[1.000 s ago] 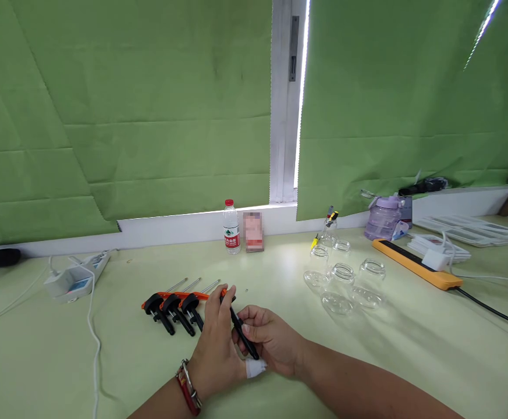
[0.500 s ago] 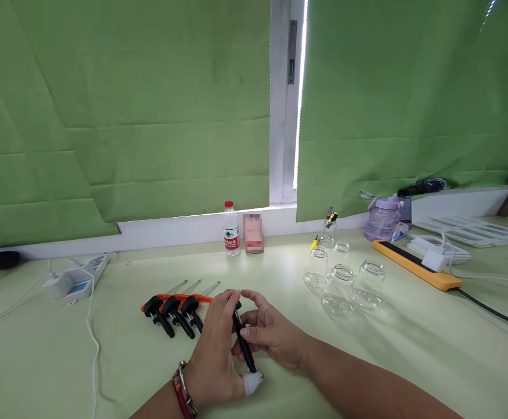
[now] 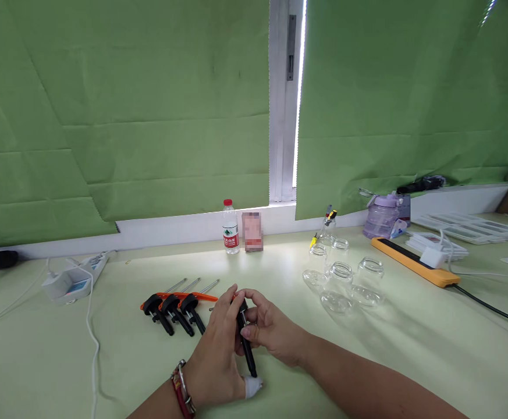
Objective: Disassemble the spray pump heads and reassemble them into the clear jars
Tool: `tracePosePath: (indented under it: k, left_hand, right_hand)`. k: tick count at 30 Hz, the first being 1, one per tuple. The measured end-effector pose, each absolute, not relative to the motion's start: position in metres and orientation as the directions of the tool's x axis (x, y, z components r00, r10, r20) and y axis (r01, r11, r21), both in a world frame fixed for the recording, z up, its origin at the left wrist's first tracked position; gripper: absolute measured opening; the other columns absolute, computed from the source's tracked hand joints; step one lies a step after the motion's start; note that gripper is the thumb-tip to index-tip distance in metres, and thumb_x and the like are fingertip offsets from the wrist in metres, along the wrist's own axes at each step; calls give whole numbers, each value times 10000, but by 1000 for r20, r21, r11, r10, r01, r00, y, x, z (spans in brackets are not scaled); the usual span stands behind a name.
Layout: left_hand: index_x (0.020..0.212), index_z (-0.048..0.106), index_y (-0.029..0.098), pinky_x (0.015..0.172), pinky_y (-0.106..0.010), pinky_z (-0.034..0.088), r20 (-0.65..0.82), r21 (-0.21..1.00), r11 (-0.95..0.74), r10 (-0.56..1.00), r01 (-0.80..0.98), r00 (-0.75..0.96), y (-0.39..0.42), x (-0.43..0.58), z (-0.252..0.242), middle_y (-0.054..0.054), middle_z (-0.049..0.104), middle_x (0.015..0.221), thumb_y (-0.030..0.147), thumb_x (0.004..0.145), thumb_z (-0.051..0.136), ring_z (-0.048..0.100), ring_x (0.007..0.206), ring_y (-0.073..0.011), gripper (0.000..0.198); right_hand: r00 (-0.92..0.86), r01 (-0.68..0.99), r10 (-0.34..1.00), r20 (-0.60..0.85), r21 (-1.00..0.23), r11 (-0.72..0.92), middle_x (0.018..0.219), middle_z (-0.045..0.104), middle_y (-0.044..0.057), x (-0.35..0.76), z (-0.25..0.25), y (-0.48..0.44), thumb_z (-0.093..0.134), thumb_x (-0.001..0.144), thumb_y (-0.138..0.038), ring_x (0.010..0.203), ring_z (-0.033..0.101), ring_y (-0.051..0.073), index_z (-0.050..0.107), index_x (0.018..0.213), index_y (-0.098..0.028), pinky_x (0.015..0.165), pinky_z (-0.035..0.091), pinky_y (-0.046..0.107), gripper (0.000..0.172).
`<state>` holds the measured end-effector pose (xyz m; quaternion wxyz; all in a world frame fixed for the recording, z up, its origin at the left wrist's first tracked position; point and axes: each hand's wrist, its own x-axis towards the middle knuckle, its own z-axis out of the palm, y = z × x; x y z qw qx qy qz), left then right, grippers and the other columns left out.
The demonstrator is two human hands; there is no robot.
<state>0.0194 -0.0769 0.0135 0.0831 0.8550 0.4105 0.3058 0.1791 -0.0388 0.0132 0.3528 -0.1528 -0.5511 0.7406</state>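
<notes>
Both hands are closed on one black-handled tool (image 3: 247, 348), held tilted low over the table; its exact kind I cannot make out. My left hand (image 3: 219, 361) has its fingers at the tool's upper end, while the white-wrapped thumb is at the lower tip of the handle. My right hand (image 3: 275, 334) pinches the handle from the right with thumb and fingers. The tool's top is mostly hidden by fingers. To the left lie three similar tools (image 3: 177, 308) in a row, each with a black handle, a round black part, an orange strip and a thin metal rod.
Several clear glass jars (image 3: 337, 285) stand on the right, one holding yellow-handled items. A water bottle (image 3: 231, 230) and a pink box (image 3: 252, 231) are by the wall. An orange power strip (image 3: 411, 262), a purple jug (image 3: 381, 218) and a white power strip (image 3: 79, 282) with cables also lie about.
The held tool has shifted slightly in my fingers, its lower tip a little lower. Both hands keep nearly the same place. The camera view has moved very slightly.
</notes>
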Motion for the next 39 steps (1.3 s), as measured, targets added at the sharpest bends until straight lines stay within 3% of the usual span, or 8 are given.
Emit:
tracePosePath:
  k: [8, 15, 21, 26, 29, 35, 39]
  left_hand:
    - [1432, -82, 239, 1018, -604, 255, 432, 314, -678, 725, 664, 536, -79, 18, 19, -188, 3, 1496, 235, 512, 677, 52, 1367, -407, 1192]
    - [1435, -93, 229, 1005, -616, 277, 471, 330, -630, 755, 703, 456, -75, 16, 16, -210, 123, 1469, 453, 491, 762, 168, 1333, -432, 1292]
    - [1445, -13, 223, 987, -622, 298, 462, 296, -623, 757, 724, 463, -75, 16, 12, -224, 192, 1447, 627, 400, 763, 267, 1285, -452, 1364]
    - [1442, -74, 234, 996, -632, 275, 421, 295, -637, 756, 712, 501, -74, 14, 9, -217, 186, 1455, 672, 408, 733, 213, 1311, -456, 1383]
    - [1440, -92, 238, 991, -638, 274, 400, 307, -632, 764, 712, 506, -74, 14, 9, -215, 174, 1457, 659, 420, 733, 195, 1314, -460, 1378]
    - [1437, 28, 266, 967, -599, 335, 431, 362, -596, 789, 716, 439, -78, 18, 14, -170, 249, 1414, 512, 442, 753, 341, 1236, -422, 1256]
    - [1427, 45, 257, 968, -577, 341, 444, 380, -596, 788, 708, 426, -79, 20, 16, -166, 280, 1387, 475, 457, 750, 363, 1216, -398, 1220]
  right_hand:
    - [-700, -347, 698, 151, -926, -148, 790, 604, -19, 177, 6, -36, 736, 693, -304, 686, 634, 161, 382, 1204, -249, 724, 503, 424, 624]
    - [-694, -381, 703, 154, -908, -177, 785, 603, -15, 181, 9, -33, 731, 702, -285, 697, 650, 177, 365, 1207, -261, 707, 498, 405, 624]
    - [-695, -399, 702, 159, -896, -192, 789, 639, 14, 180, 4, -34, 730, 705, -292, 696, 648, 173, 354, 1236, -247, 670, 501, 353, 652]
    - [-707, -404, 691, 151, -888, -221, 791, 652, 20, 179, 3, -34, 738, 698, -276, 702, 652, 169, 366, 1249, -236, 698, 505, 369, 667]
    - [-709, -388, 693, 129, -892, -231, 794, 652, 16, 180, 4, -34, 744, 692, -276, 701, 651, 164, 379, 1249, -235, 702, 506, 367, 667]
    - [-722, -378, 679, 130, -897, -230, 806, 654, 26, 181, 8, -34, 744, 696, -297, 706, 650, 166, 384, 1254, -232, 680, 502, 341, 667]
    - [-733, -377, 668, 129, -894, -241, 820, 658, 42, 182, 9, -34, 734, 709, -301, 725, 656, 172, 392, 1233, -218, 688, 498, 338, 631]
